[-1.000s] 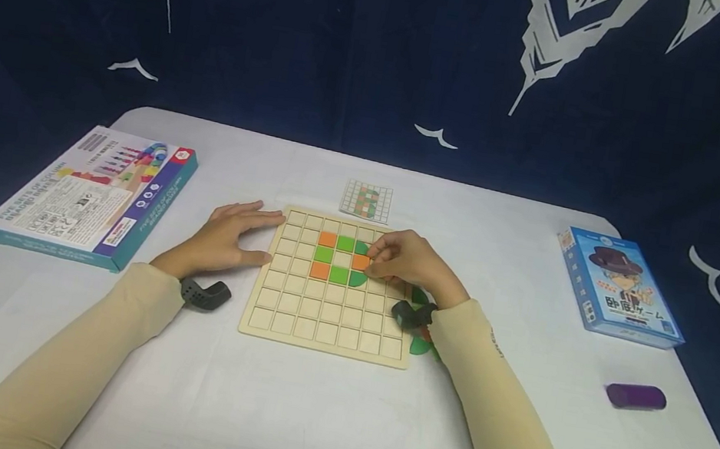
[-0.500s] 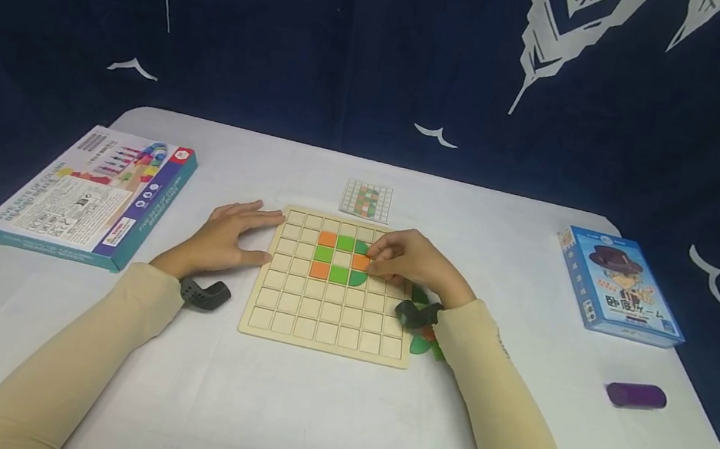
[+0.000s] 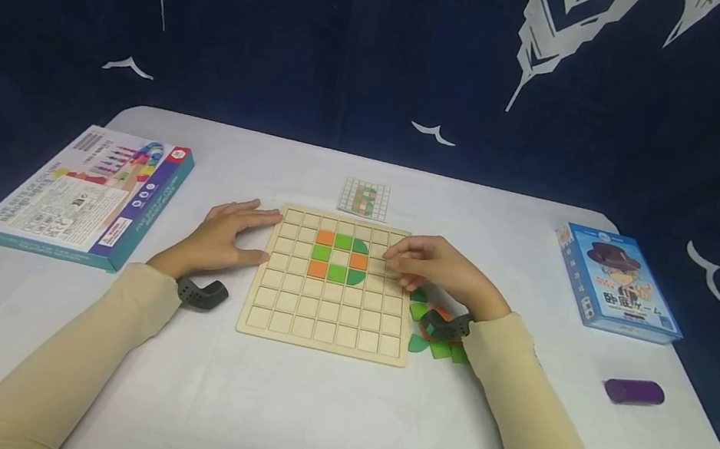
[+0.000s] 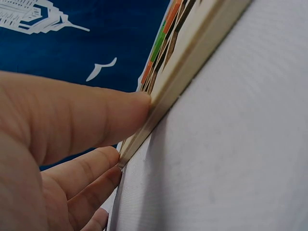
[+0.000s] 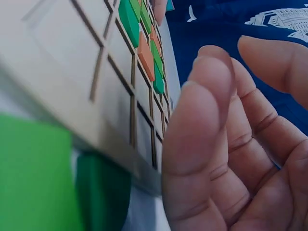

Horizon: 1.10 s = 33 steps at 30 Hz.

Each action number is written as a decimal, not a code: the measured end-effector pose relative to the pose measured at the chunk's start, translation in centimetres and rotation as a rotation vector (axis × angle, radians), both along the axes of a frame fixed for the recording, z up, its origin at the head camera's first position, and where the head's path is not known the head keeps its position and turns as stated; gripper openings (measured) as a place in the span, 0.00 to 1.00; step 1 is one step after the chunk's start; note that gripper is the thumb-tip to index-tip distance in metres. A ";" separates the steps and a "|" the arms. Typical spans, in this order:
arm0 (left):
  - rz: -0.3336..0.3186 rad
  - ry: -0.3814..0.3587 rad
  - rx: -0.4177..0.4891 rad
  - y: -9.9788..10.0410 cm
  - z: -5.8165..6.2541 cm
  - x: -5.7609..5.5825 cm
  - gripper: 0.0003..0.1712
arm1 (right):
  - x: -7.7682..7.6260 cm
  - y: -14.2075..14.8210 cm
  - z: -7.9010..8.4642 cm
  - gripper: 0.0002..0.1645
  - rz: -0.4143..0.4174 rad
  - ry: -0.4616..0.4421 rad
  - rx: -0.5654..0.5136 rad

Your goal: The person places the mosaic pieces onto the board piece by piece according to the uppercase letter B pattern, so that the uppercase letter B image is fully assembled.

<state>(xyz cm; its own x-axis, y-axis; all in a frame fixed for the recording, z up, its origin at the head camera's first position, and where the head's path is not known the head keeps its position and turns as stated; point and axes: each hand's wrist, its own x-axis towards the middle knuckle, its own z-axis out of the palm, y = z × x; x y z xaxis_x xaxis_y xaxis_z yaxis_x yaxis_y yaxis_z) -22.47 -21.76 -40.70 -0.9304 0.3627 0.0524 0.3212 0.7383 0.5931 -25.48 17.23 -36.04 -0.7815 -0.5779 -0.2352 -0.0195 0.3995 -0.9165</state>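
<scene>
My left hand (image 3: 223, 239) lies beside the wooden grid board (image 3: 316, 332), its straight thumb and fingertips touching the left edge. Several tiles form a ring in the grid around one bare cell: orange squares (image 3: 325, 238), light green squares (image 3: 342, 242) and dark green rounded pieces (image 3: 360, 246). Over the board's right edge hovers my right hand (image 3: 442, 269), fingers loosely bent. In the right wrist view nothing is between its thumb and fingers (image 5: 192, 130). Loose tiles (image 3: 441, 350) lie right of the board, partly hidden under the right wrist.
Behind the board lies a small pattern card (image 3: 364, 199). A large flat game box (image 3: 75, 213) is at the left, a blue box (image 3: 626, 287) at the right. Nearer on the right is a purple cylinder (image 3: 634, 391). A dark patterned cloth (image 3: 331, 42) hangs behind the table.
My right hand has left the orange tile in the ring's right column and moved right to the board's edge, exposing that column and more loose tiles. The left hand stays at the board.
</scene>
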 end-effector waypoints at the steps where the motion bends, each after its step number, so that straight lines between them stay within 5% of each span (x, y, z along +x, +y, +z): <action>1: 0.000 0.000 0.000 0.0 0.0 0.0 0.42 | 0.1 0.2 0.0 0.17 0.000 0.003 -0.001; 11: 0.000 -0.003 0.012 0.0 0.1 0.1 0.42 | 1.3 2.6 -0.3 0.15 -0.019 0.047 0.030; 22: 0.001 -0.009 0.011 0.1 0.2 0.2 0.42 | 1.9 5.5 -0.8 0.14 0.106 0.081 0.101; 33: -0.003 -0.009 0.017 0.0 0.2 0.2 0.42 | 2.2 6.1 -1.3 0.17 0.098 0.051 0.145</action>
